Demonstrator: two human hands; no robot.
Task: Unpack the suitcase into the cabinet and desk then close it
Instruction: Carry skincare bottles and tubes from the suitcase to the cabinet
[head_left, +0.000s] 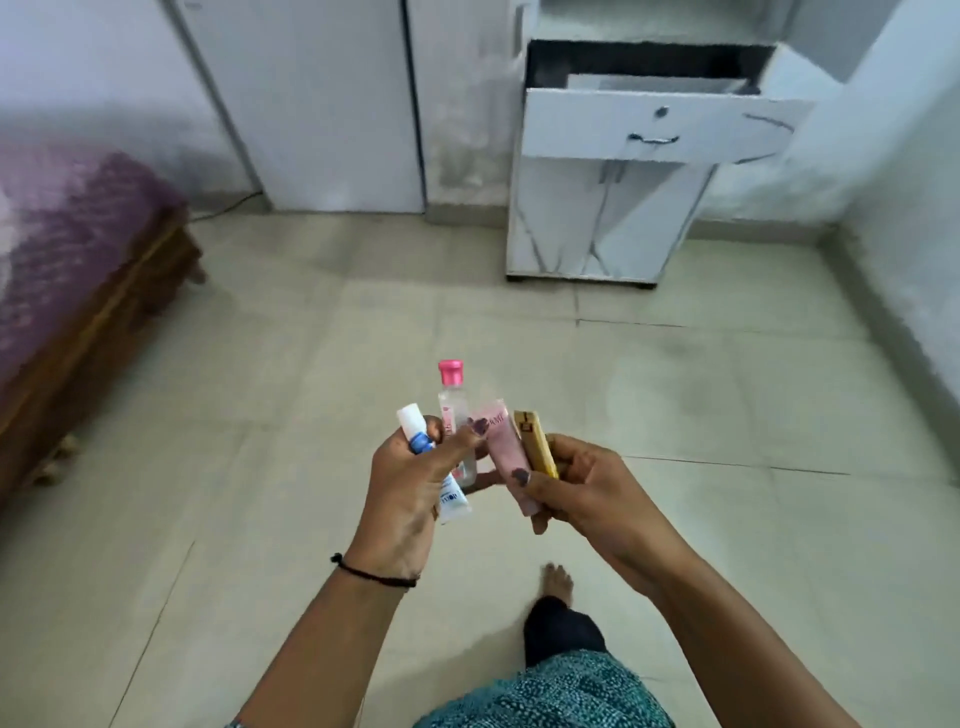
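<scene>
Far left, the bed (78, 249) with a purple cover, not involved. Next over, the cabinet (311, 104) at the back wall, doors look closed, up-left of the hands. Then the left hand (410, 483), curled round two items: the white tube (454, 499), blue-collared cap end up and tilted left, and the clear bottle (452, 400), pink cap up, roughly upright, thumb across its front. Just right of those, the pink tube (498, 431) and the yellow box (535, 441), both with long axes pointing up and slightly left, pinched between thumb and fingers of the right hand (582, 488). Both hands are full, close together, over bare floor (727, 415). No suitcase in view. Key relation: the open drawer (660, 124) of the table (597, 234) lies ahead and to the right of the hands, well apart across the floor tiles, front panel facing the camera, cavity open upward. The right hand is nearer, so my read is that the pink tube and yellow box go in first, laid flat, long axes along the drawer's width, and the left hand crosses over after. The clear bottle probably needs tipping flat, else the drawer may not shut. Frame is motion-blurred, most label text unreadable.
</scene>
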